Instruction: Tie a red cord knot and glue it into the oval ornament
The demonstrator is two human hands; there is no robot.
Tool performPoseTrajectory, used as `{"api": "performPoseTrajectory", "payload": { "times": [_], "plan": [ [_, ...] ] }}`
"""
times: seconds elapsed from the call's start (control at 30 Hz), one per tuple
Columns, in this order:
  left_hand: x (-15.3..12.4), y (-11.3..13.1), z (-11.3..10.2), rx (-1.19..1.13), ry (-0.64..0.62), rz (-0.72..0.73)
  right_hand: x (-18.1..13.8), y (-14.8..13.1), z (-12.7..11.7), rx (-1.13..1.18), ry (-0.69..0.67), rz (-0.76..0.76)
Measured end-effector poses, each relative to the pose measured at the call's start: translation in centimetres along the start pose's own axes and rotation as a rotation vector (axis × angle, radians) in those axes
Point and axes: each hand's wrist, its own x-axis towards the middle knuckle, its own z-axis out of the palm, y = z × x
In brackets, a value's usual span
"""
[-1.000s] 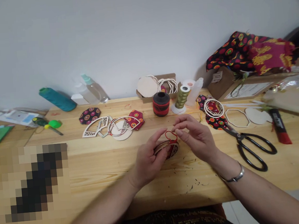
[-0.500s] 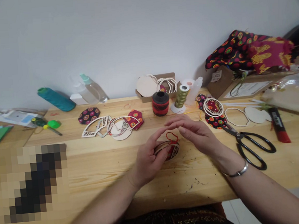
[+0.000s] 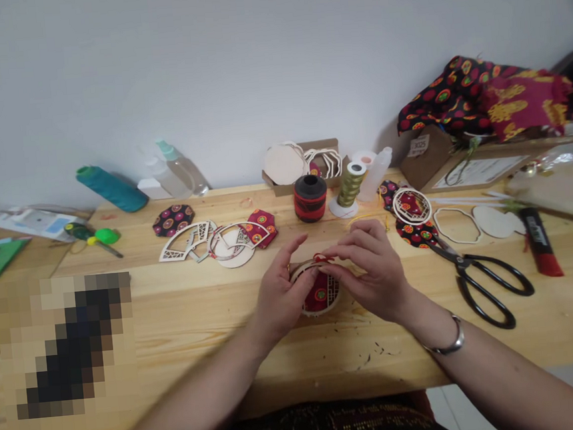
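A round ornament (image 3: 317, 294) with a pale wooden lattice rim and dark red patterned fabric is tilted up in front of me. My left hand (image 3: 284, 292) grips its left side, thumb across the front face near the top. At its upper edge sits a red cord (image 3: 322, 258). My right hand (image 3: 372, 271) pinches at this cord with thumb and fingertips, by the top right of the rim. The exact hold of the right fingertips is partly hidden.
Black-handled scissors (image 3: 493, 284) and a black-red tube (image 3: 542, 243) lie to the right. Behind stand a red thread spool (image 3: 310, 199), a gold-green spool (image 3: 351, 186) and a small box of wooden shapes (image 3: 284, 190). Wooden frames (image 3: 183, 243) lie left; a screwdriver (image 3: 93, 240) lies farther left.
The ornament has turned so its fabric face shows more. My right hand has come down from above it and closed at the cord, whose loop stood up freely before.
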Motion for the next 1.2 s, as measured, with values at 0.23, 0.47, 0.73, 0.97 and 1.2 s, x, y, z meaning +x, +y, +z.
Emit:
{"api": "performPoseTrajectory", "payload": {
  "times": [0.23, 0.47, 0.73, 0.97, 1.2],
  "plan": [
    [-0.03, 0.10, 0.20, -0.023, -0.001, -0.024, -0.21, -0.01, 0.04, -0.072, -0.043, -0.008],
    [-0.08, -0.25, 0.30, -0.043, -0.006, -0.047, -0.48, 0.00, 0.13, -0.128, -0.028, -0.063],
    [-0.09, -0.02, 0.27, 0.022, -0.001, -0.047, -0.67, -0.20, -0.04, -0.206, -0.055, -0.126],
    [-0.06, 0.07, 0.23, 0.089, -0.017, -0.033, -0.43, -0.71, -0.29, -0.303, -0.096, -0.191],
    [-0.08, -0.39, -0.01, 0.135, -0.037, -0.018, -0.40, -0.60, -0.20, -0.277, -0.166, -0.161]
  ]
}}
